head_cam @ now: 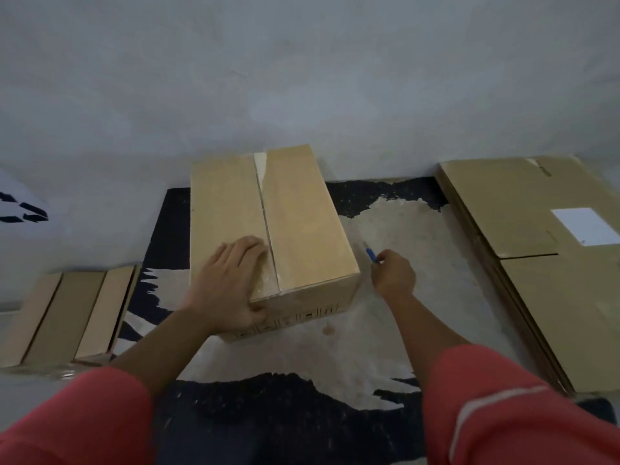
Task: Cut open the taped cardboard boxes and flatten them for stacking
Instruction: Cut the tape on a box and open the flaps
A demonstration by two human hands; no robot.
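Note:
A closed cardboard box (302, 223) stands on the rug in the middle, a taped seam running down its top. My left hand (231, 283) grips its near left corner: the fingers lie flat on the top and the thumb hooks over the front face. My right hand (392, 273) hovers just right of the box, apart from it. It grips a blue-handled cutter (370, 255) whose tip points up and left toward the box's right side.
A stack of flattened boxes (543, 263), one with a white label, lies on the right. Another flattened box (67, 317) lies at the left. The black and beige rug (402, 313) covers the floor; a grey wall rises just behind the box.

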